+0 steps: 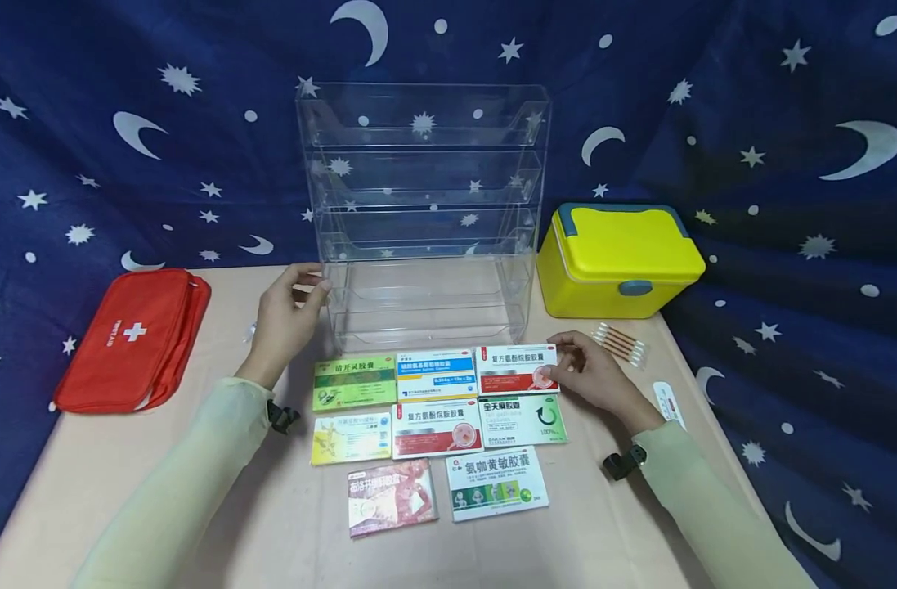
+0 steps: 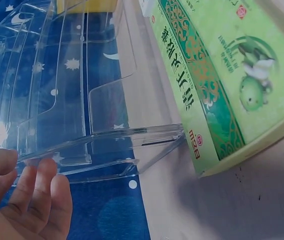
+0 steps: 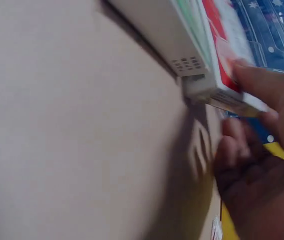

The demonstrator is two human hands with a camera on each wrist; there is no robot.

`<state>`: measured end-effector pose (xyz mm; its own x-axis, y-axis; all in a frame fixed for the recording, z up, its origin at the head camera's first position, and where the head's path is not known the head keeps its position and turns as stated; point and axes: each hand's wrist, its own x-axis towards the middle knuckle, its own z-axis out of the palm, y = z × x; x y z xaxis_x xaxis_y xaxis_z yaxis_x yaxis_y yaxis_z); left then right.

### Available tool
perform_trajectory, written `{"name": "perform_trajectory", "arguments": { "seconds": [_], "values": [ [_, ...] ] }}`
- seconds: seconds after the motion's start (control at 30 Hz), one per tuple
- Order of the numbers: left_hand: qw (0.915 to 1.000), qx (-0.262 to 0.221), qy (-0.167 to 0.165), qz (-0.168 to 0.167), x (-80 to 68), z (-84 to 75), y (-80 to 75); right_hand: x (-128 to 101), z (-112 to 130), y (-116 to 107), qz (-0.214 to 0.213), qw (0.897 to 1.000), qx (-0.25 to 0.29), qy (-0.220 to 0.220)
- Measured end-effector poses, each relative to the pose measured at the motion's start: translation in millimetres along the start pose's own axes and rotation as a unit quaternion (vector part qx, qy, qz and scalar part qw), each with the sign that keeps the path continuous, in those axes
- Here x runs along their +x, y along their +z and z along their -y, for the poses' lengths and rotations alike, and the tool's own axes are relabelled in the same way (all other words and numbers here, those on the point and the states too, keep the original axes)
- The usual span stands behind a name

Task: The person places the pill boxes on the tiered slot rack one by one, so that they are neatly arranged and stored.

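Head view: my right hand (image 1: 598,383) is pinching the back-right red-and-white box (image 1: 513,362) before the clear rack (image 1: 426,337) my left hand (image 1: 282,323) is gripping, apparently starting pickup; next is probably needing a clean lift.

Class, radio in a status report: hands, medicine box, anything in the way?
Left hand holding side edge of clear rack. Right hand pinching red-and-white medicine box, upper row's right end. No obstruction seen between box and rack.
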<state>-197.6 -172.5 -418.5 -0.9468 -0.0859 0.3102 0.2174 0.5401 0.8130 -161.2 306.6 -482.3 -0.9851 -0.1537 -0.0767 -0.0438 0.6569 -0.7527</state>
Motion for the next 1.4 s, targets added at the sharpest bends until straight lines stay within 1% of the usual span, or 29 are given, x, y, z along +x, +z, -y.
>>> {"name": "perform_trajectory", "arguments": {
  "seconds": [0.1, 0.2, 0.27, 0.47, 0.57, 0.63, 0.7, 0.73, 0.87, 0.93, 1.03, 1.1, 1.17, 1.3, 1.4],
  "values": [
    [1.0000, -0.006, 0.003, -0.006, -0.8, 1.6, -2.6, -0.9, -0.7, 0.9, -0.036, 0.998, 0.018, -0.042],
    [0.9999, -0.009, 0.004, -0.008, -1.4, 2.8, -5.2, -2.2, -2.6, 2.8, -0.056, 0.995, 0.030, -0.071],
    [0.9999, -0.013, 0.000, -0.006, -1.7, 3.4, -6.4, -3.7, -4.4, 4.2, -0.060, 0.994, 0.035, -0.080],
    [0.9985, -0.049, -0.023, 0.006, -1.9, 3.1, -7.3, -9.8, -7.1, 7.7, -0.069, 0.991, 0.065, -0.093],
    [0.9979, -0.058, -0.027, 0.007, -1.2, 2.6, -7.5, -9.8, -1.9, 5.3, -0.080, 0.988, 0.083, -0.104],
    [0.9976, -0.063, -0.027, 0.006, -0.5, 2.1, -7.9, -5.8, 7.7, 1.0, -0.088, 0.984, 0.104, -0.118],
    [0.9975, -0.065, -0.026, 0.006, -0.3, 2.0, -8.1, 0.9, 27.5, -5.5, -0.094, 0.979, 0.122, -0.133],
    [0.9975, -0.065, -0.025, 0.006, -0.3, 2.3, -8.2, 4.7, 41.7, -9.4, -0.097, 0.977, 0.127, -0.143],
    [0.9977, -0.062, -0.026, 0.012, -0.1, 5.0, -6.3, 24.2, 113.7, -23.9, -0.112, 0.969, 0.129, -0.180],
    [0.9978, -0.059, -0.027, 0.016, 0.2, 6.4, -4.7, 38.7, 149.0, -29.8, -0.114, 0.960, 0.144, -0.213],
    [0.9980, -0.056, -0.023, 0.018, 0.8, 7.0, -3.3, 68.1, 194.8, -35.3, -0.105, 0.940, 0.177, -0.272],
    [0.9980, -0.056, -0.021, 0.018, 1.5, 7.2, -2.9, 88.4, 222.9, -38.0, -0.099, 0.929, 0.193, -0.300],
    [0.9979, -0.058, -0.018, 0.021, 1.8, 7.2, -2.7, 107.6, 249.3, -40.8, -0.101, 0.921, 0.187, -0.325],
    [0.9977, -0.058, -0.018, 0.031, 1.8, 7.0, -2.3, 138.2, 293.2, -48.4, -0.120, 0.915, 0.158, -0.352],
    [0.9979, -0.054, -0.016, 0.033, 1.5, 6.9, -2.0, 156.3, 316.8, -53.1, -0.137, 0.919, 0.143, -0.340]
  ]
}}
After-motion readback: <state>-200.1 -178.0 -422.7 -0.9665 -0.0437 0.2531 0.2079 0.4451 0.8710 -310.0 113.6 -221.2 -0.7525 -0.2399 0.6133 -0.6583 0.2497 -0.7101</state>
